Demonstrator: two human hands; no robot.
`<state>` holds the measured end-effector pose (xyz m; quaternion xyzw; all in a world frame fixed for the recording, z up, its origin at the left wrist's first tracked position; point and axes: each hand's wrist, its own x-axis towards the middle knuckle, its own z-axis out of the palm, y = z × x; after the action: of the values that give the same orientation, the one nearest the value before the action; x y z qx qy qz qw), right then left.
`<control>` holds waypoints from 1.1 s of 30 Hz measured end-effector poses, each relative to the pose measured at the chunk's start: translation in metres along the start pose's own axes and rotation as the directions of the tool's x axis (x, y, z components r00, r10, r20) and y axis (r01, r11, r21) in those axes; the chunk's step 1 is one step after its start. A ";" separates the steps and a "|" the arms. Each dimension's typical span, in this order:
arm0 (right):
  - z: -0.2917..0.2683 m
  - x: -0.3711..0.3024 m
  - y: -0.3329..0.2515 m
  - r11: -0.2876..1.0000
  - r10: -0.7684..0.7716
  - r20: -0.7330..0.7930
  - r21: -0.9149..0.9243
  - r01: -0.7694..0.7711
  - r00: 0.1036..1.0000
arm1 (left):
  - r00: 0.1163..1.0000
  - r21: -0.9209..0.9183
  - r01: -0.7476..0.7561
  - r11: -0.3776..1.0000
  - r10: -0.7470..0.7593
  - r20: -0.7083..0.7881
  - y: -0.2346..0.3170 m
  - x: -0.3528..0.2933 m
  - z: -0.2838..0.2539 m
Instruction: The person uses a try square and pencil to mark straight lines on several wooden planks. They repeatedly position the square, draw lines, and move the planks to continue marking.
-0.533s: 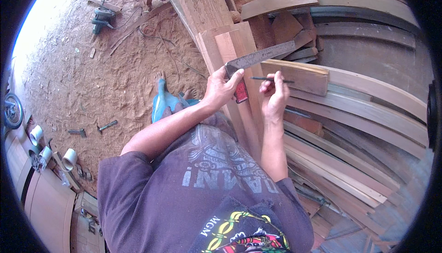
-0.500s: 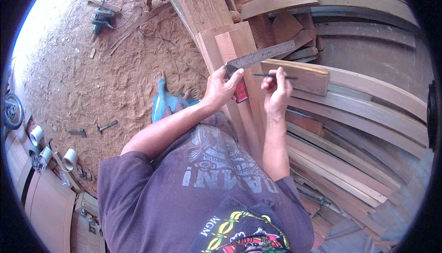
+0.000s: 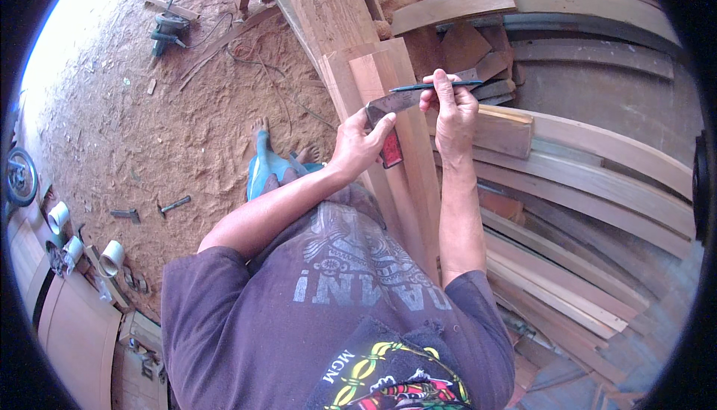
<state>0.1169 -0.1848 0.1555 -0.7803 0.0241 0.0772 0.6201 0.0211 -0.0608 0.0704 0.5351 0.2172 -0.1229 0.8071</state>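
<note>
Dusty floor (image 3: 209, 122), grey try square (image 3: 396, 102) — in left grip (image 3: 358, 141), right grip (image 3: 454, 117) pinching dark pencil (image 3: 412, 87)

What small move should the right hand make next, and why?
Perhaps settle the pencil-like stick against the upper edge of the metal square: the right hand holds it over the square, which the left hand holds across the board.

Daylight from upper left; sawdust-covered floor (image 3: 202, 111) washes out to white there. Right side dimmer, stacked boards (image 3: 597, 5) in soft shade, bowed by fisheye toward rim. Black vignette at all 4 corners. Lower right smeared, bluish haze. Center fairly sharp; dark shirt (image 3: 254, 328) reads purplish.
</note>
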 end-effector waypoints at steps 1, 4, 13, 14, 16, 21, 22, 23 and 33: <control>0.000 0.000 0.001 1.000 0.001 0.005 -0.008 -0.001 1.000 | 1.000 -0.003 0.013 1.000 -0.013 0.002 0.001 -0.001 0.000; 0.000 0.002 0.003 0.999 0.018 0.011 -0.028 -0.018 1.000 | 1.000 -0.034 0.025 0.999 -0.025 0.005 0.002 -0.002 0.000; 0.000 0.007 0.013 0.992 0.047 0.094 -0.117 -0.036 0.994 | 1.000 0.005 0.009 1.000 -0.009 -0.022 -0.002 -0.001 0.001; -0.001 0.009 0.015 0.990 0.036 0.139 -0.143 -0.016 0.990 | 1.000 -0.008 -0.003 1.000 0.003 -0.023 -0.003 0.000 0.001; -0.006 0.015 0.016 0.976 0.049 0.110 -0.214 -0.024 0.993 | 1.000 -0.026 0.022 0.999 -0.022 -0.006 -0.003 -0.001 0.001; -0.010 0.017 -0.004 0.729 -0.318 0.193 -0.576 0.370 0.928 | 1.000 -0.045 0.008 0.999 -0.008 -0.011 -0.002 -0.003 0.002; -0.005 0.013 -0.009 0.540 -0.450 0.293 -0.664 0.518 0.844 | 1.000 -0.070 -0.012 0.997 0.011 -0.008 -0.003 -0.002 0.002; 0.005 0.001 -0.012 0.482 -0.434 0.398 -0.656 0.581 0.809 | 1.000 -0.090 0.015 0.996 -0.014 0.009 -0.005 -0.001 0.002; 0.025 -0.111 -0.021 0.799 -0.411 -0.097 -0.517 0.307 0.906 | 0.969 0.068 -0.115 0.991 0.097 0.228 0.011 -0.021 -0.020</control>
<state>0.0082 -0.1620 0.1869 -0.9054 -0.0816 -0.1194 0.3992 0.0036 -0.0391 0.0828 0.5608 0.0907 -0.1477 0.8096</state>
